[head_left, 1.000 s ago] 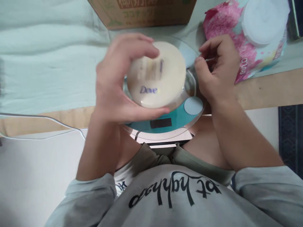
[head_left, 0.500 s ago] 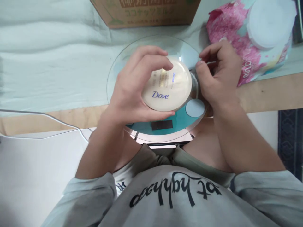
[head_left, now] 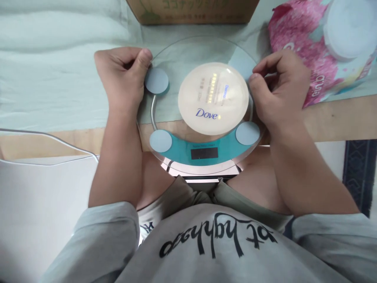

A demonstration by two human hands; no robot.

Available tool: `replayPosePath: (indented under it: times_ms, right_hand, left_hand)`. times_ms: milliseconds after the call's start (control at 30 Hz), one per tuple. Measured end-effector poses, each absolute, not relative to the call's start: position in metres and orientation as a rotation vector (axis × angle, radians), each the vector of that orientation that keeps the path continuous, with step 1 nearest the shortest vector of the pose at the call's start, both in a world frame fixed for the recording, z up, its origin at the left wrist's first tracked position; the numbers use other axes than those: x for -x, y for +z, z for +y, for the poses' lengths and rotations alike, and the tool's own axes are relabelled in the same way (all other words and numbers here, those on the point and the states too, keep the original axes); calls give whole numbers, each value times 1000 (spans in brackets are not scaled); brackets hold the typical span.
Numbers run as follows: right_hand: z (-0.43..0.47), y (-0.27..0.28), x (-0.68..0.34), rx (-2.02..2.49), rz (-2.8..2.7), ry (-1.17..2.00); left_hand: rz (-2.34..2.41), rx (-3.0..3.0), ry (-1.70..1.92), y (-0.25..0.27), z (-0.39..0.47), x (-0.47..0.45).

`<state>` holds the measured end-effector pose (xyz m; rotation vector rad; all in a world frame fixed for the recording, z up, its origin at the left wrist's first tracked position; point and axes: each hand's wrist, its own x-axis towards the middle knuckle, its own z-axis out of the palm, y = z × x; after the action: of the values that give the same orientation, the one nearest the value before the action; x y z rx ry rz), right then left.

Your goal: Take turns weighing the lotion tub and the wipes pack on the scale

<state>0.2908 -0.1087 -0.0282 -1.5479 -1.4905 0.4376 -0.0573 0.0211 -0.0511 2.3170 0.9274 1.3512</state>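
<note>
in the head view, which is the only one here, a round glass scale [head_left: 169,114] lies between the two hands, partly over the cloth [head_left: 64,86] and the wooden edge [head_left: 330,120], with its near part reaching out above the person's lap. the left hand [head_left: 122,74] is curled almost closed, and its thumb and bent finger seem to pinch the glass rim at the far left. the right hand [head_left: 278,88] does a similar thing on the other side: the tips of thumb and forefinger nearly meet at the rim, while the other fingers are folded in and mostly hidden. i think they hold both sides because the near part has no table below it, so this grip can keep the plate level and steady. the cream dove tub [head_left: 213,98] sits on the glass, a little to the right of its middle, and no finger touches it. its printed side is up, and it lies clear of the dark display [head_left: 204,153] in the teal strip [head_left: 226,147], probably so that the display can be seen. this strip is nearest to the body, perhaps for easy reading; i cannot see any number on it. behind the scale stands a cardboard box [head_left: 194,13], and a pink packet [head_left: 297,23] with a white lid [head_left: 350,29] is just beside the right hand
</note>
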Motion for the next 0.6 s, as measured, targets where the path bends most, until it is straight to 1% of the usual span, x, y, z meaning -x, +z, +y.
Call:
replayPosePath:
  times_ms: [133,333,433,600]
  right_hand:
    - [-110,-27,-291,1536,-1516,447]
    - [-108,-28,-292,1530,-1501,456]
    - [-107,-30,-293,1537,-1505,461]
    - [-108,-31,-292,1523,-1512,452]
  left_hand:
    - [1060,-2311,1222,-62,27,61]
    - [1222,-2213,1094,-47,13,54]
    - [1224,-2154,1003,-41,10,53]
    - [1116,-2130,1058,-59,27,64]
